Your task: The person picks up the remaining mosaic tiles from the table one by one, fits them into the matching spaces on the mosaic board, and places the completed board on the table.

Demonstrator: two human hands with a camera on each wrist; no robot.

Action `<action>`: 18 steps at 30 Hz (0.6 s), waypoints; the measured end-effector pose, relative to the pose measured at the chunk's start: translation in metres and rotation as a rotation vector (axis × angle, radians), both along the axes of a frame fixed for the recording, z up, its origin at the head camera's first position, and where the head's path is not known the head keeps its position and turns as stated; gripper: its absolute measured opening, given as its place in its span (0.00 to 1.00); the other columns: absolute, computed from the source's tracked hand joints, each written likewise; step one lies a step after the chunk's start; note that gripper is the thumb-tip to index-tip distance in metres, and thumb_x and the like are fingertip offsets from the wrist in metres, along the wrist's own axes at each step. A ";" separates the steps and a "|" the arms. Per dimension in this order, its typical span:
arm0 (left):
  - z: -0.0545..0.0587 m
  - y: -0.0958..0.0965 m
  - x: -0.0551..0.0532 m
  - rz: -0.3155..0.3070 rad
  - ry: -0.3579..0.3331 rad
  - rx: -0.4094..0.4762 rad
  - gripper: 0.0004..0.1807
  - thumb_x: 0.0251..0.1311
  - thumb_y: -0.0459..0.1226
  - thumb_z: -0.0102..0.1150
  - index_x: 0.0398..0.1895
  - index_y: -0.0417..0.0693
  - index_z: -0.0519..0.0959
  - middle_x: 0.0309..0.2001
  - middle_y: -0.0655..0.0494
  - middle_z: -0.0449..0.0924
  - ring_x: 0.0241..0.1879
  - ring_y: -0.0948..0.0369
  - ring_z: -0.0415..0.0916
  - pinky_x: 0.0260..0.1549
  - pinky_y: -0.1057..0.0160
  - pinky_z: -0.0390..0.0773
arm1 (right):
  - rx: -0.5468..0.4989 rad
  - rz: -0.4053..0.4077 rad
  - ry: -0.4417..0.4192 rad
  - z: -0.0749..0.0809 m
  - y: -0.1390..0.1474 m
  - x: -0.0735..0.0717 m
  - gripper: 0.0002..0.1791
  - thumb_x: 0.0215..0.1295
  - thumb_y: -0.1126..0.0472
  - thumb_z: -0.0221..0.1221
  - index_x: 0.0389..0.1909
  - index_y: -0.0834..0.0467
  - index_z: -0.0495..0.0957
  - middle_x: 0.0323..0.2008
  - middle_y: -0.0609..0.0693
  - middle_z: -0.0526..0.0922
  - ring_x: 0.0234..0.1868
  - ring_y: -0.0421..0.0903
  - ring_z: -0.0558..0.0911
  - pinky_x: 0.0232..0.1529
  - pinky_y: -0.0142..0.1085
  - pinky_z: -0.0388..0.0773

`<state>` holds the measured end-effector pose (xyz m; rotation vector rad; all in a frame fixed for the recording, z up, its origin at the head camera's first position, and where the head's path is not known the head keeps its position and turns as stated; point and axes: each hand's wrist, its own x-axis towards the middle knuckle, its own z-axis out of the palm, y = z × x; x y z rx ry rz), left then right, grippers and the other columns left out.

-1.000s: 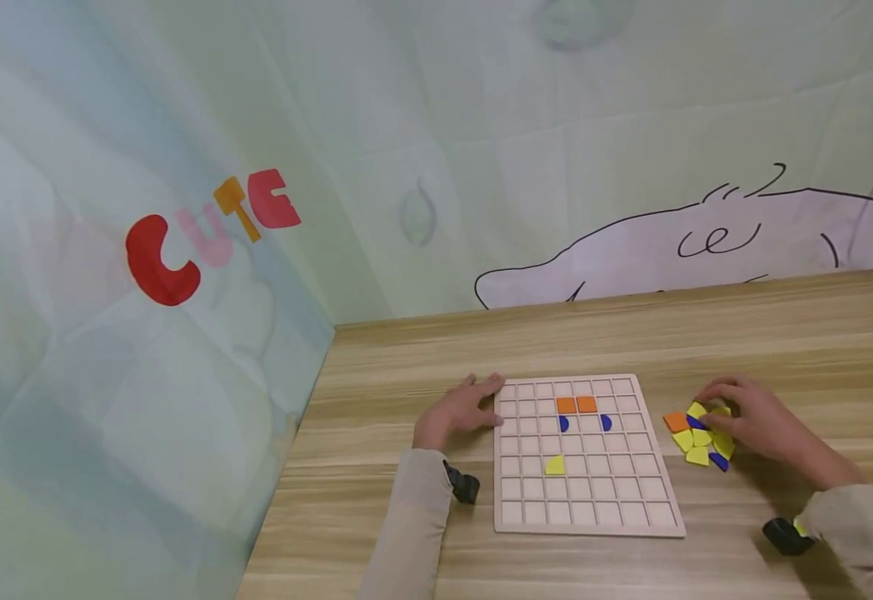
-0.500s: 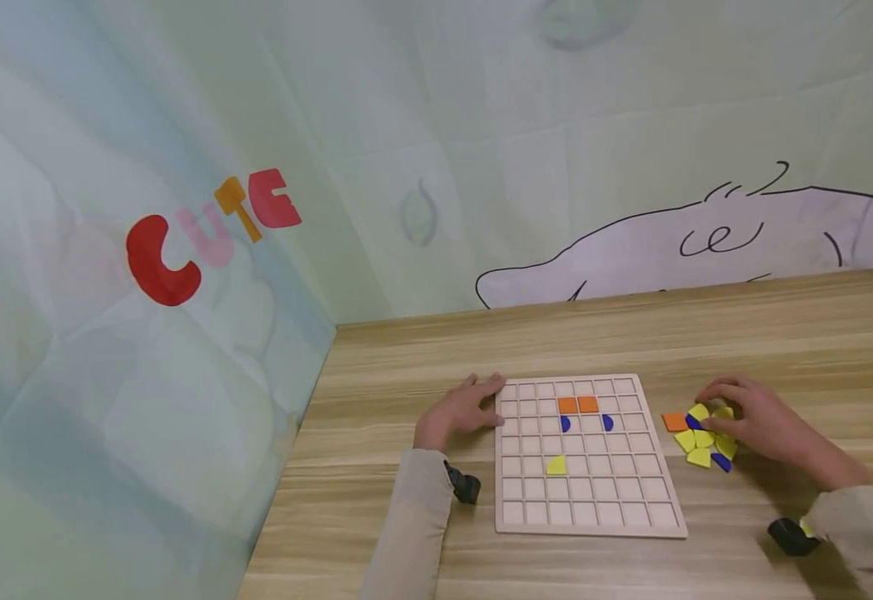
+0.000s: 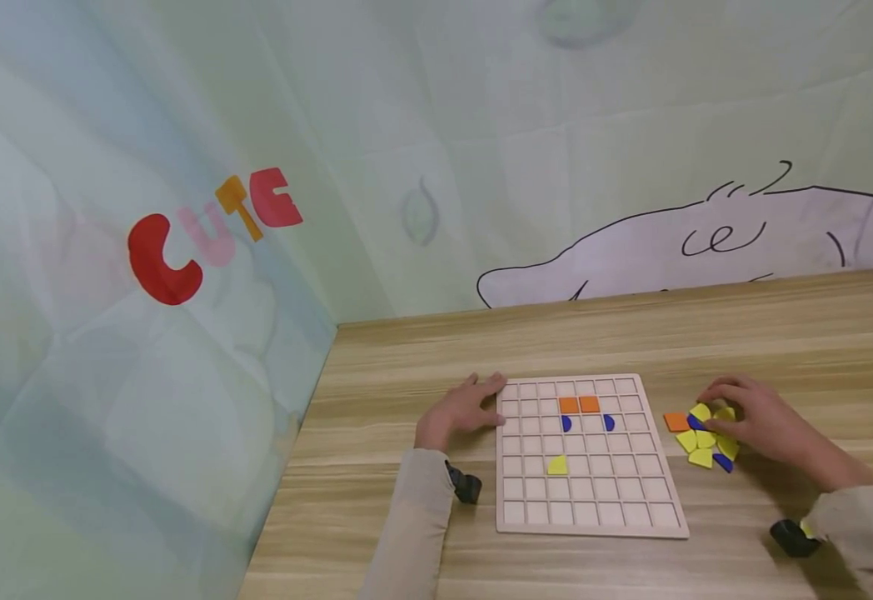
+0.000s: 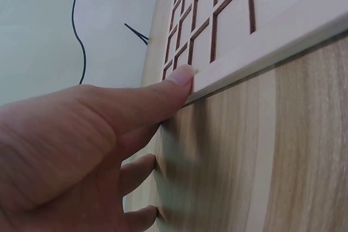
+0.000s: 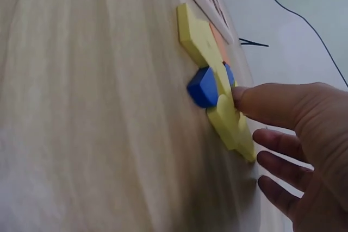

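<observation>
Apparently at a picking step, the right hand [image 3: 762,421] touches coloured tiles [image 3: 705,439] right of the gridded board [image 3: 584,512] on the desk [image 3: 421,350], any pinch unclear; the left hand [image 3: 457,414], unclenched, touches the board's edge. Next probably calls for separating one tile.

Studio-like setup: wood-grain table [image 3: 706,333], creased cartoon backdrop [image 3: 481,125], "CUTE" lettering [image 3: 218,252].

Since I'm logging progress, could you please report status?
Left hand touching grid board; right hand at loose tiles; five tiles on board; no obstruction visible.
</observation>
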<state>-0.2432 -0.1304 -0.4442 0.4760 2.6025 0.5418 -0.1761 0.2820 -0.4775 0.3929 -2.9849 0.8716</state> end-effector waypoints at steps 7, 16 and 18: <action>0.002 0.001 0.000 0.004 -0.005 -0.002 0.38 0.63 0.47 0.58 0.75 0.64 0.54 0.75 0.69 0.47 0.77 0.55 0.37 0.72 0.46 0.47 | -0.009 0.006 0.012 -0.003 0.002 -0.001 0.19 0.55 0.59 0.68 0.46 0.64 0.79 0.51 0.68 0.76 0.53 0.68 0.72 0.52 0.66 0.69; 0.002 0.001 0.000 -0.005 -0.006 -0.011 0.38 0.64 0.47 0.58 0.75 0.63 0.53 0.75 0.69 0.47 0.77 0.54 0.37 0.73 0.46 0.47 | -0.042 0.025 0.055 0.003 -0.004 -0.005 0.16 0.59 0.59 0.65 0.47 0.62 0.78 0.51 0.65 0.76 0.54 0.66 0.72 0.52 0.65 0.68; 0.002 0.001 0.001 -0.005 -0.006 -0.011 0.38 0.64 0.47 0.58 0.75 0.63 0.54 0.75 0.68 0.48 0.76 0.54 0.38 0.73 0.46 0.47 | -0.041 0.033 0.087 0.005 -0.007 -0.006 0.15 0.58 0.60 0.66 0.45 0.61 0.79 0.49 0.64 0.78 0.53 0.65 0.73 0.51 0.64 0.69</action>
